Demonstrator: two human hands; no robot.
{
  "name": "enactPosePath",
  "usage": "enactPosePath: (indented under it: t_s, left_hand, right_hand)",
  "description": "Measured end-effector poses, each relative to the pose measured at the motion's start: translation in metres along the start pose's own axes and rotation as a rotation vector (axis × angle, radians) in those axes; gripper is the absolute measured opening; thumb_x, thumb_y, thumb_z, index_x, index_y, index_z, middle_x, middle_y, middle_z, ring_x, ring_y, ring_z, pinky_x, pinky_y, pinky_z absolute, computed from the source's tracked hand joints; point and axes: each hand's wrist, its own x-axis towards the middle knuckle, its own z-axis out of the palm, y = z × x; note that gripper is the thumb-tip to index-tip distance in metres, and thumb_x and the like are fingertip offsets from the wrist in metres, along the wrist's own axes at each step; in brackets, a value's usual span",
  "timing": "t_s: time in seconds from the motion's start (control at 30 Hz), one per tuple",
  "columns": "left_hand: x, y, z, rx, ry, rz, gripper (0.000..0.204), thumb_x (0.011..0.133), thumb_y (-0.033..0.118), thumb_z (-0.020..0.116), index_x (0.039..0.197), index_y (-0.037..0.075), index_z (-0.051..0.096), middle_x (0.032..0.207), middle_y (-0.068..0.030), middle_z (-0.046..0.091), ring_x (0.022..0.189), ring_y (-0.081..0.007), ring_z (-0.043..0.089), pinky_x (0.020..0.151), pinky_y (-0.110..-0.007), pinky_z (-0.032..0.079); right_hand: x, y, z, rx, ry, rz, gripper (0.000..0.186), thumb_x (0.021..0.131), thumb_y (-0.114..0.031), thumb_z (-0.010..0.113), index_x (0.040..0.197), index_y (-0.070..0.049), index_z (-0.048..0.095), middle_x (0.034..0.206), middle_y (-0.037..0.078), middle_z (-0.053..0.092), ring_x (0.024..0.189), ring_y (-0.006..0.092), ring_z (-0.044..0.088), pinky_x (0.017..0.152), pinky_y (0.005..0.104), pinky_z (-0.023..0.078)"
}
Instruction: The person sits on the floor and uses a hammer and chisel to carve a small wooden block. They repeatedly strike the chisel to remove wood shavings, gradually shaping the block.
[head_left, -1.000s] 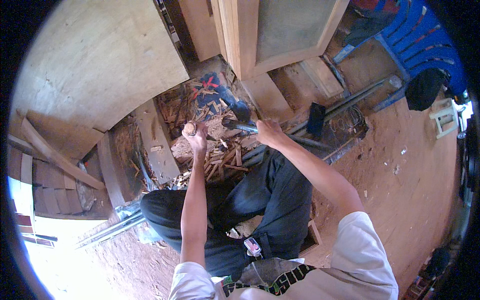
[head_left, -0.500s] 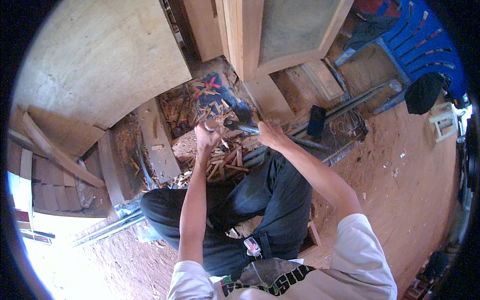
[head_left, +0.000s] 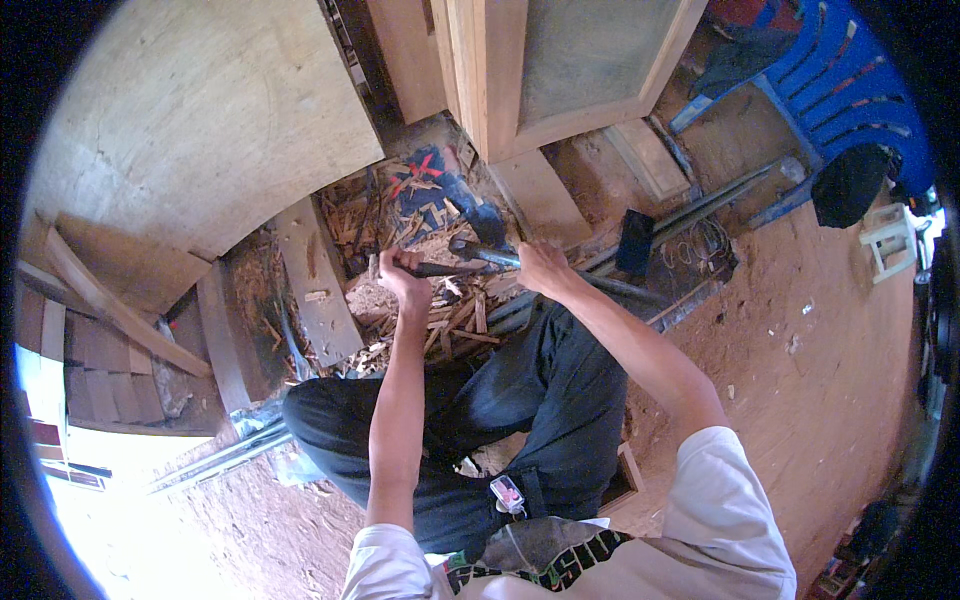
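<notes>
My left hand [head_left: 400,275] is closed on a dark pointed tool [head_left: 440,269], like a chisel, lying nearly level with its tip toward the right. My right hand [head_left: 540,265] grips a dark metal bar or tool [head_left: 480,252], whose end sits just above the chisel. Beneath both hands are wood chips and offcuts [head_left: 460,325] among boards. A blue and red littered patch [head_left: 415,180] lies beyond them, and my legs in dark trousers [head_left: 540,400] are folded just below.
Plywood sheet [head_left: 200,120] at upper left; framed wooden panel [head_left: 590,60] at top; flat board [head_left: 310,280]; black phone-like object [head_left: 635,242] beside metal rails and wire [head_left: 700,240]; blue chair [head_left: 850,90], dark cloth [head_left: 850,185] and white stool [head_left: 885,245] at right.
My left hand has turned its tool from end-on to level, pointing right, and shifted slightly toward my right hand. My right hand stays nearly in place on the metal tool.
</notes>
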Motion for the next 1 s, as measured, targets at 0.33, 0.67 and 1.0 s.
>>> enactPosePath:
  t_s: [0.33,0.67,1.0]
  left_hand:
    - [-0.005,0.005,-0.005,0.703,0.086,0.462,0.018,0.082,0.004,0.063,0.092,0.006,0.048,0.069,-0.0026,0.049,0.056,-0.0128,0.048,0.049,-0.027,0.040]
    - [0.033,-0.018,-0.052,0.801,0.142,0.432,0.055,0.076,0.014,0.073,0.112,-0.006,0.037,0.103,-0.0154,0.050,0.090,-0.0214,0.052,0.083,-0.035,0.045]
    - [0.001,0.033,0.004,0.222,0.344,0.262,0.022,0.076,-0.007,0.057,0.069,0.008,0.043,0.058,-0.0009,0.044,0.048,-0.0108,0.042,0.042,-0.027,0.035]
  right_hand:
    - [0.002,0.002,-0.002,0.036,-0.089,0.026,0.019,0.072,-0.008,0.061,0.085,0.005,0.066,0.081,0.027,0.065,0.081,0.0389,0.066,0.072,0.0473,0.053]
    - [0.000,-0.003,-0.012,0.069,-0.108,0.024,0.017,0.071,-0.007,0.062,0.081,0.006,0.066,0.081,0.028,0.065,0.080,0.0397,0.066,0.073,0.0463,0.053]
    - [0.002,0.000,-0.006,0.068,-0.149,0.062,0.017,0.071,-0.006,0.062,0.082,0.007,0.066,0.083,0.028,0.065,0.080,0.0397,0.066,0.072,0.0469,0.052]
